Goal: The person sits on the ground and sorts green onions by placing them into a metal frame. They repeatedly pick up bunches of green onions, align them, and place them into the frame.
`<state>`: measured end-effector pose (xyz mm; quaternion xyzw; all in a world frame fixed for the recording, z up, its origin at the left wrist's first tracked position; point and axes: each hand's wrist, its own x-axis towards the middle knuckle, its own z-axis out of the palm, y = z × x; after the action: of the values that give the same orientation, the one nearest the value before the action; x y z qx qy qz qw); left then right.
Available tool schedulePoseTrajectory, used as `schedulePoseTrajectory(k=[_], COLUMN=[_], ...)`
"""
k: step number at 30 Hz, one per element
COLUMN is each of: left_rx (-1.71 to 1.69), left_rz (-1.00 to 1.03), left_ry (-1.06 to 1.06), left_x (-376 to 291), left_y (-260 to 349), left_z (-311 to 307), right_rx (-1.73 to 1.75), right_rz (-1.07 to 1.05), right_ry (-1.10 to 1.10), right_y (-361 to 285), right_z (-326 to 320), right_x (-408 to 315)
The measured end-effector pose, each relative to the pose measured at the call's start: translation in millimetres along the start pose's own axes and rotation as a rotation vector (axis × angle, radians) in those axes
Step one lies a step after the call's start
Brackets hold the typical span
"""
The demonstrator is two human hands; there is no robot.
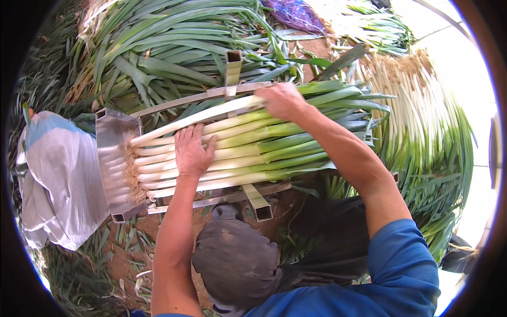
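Observation:
Several long green onions (237, 150) lie side by side across a metal rack (222, 198), their roots towards a shiny upright metal plate (115, 158) at its left end. My left hand (194, 150) rests on the white stalks, fingers spread and thumb apart. At the far edge of the row, my right hand (281, 101) is closed around one stalk (198, 121), where its white part meets the leaves. That stalk slants away from the others, its root end by the plate. My right fingertips are partly hidden behind the hand.
A white and blue woven plastic sack (63, 178) stands left of the plate. Large heaps of green onions lie at the back (170, 47) and right (412, 130). Purple netting (295, 16) lies at the back. Square metal tube posts (233, 67) stick up beside the rack.

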<state>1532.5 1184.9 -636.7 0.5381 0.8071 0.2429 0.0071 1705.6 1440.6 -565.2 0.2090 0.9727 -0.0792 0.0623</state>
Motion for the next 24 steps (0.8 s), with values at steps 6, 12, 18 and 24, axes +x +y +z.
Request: schedulePoseTrajectory(k=[6,12,18,24], left_rx=[-0.081,-0.067,-0.019,0.022], left_rz=[0.023,-0.001,0.074,-0.048], left_ry=[0.049,0.089,0.236,-0.203], left_x=[6,0,15,44], left_y=[8,6,-4,4], left_z=[0,4,3,8], right_rx=[0.067,0.197,0.258,0.22], right_rz=[-0.011,-0.053,0.009,0.054], right_ry=[0.018,-0.027,-0.044,-0.096], right_y=[6,-6,-10,-24], right_z=[2,8,14,12], right_x=[-2,2,3,-7])
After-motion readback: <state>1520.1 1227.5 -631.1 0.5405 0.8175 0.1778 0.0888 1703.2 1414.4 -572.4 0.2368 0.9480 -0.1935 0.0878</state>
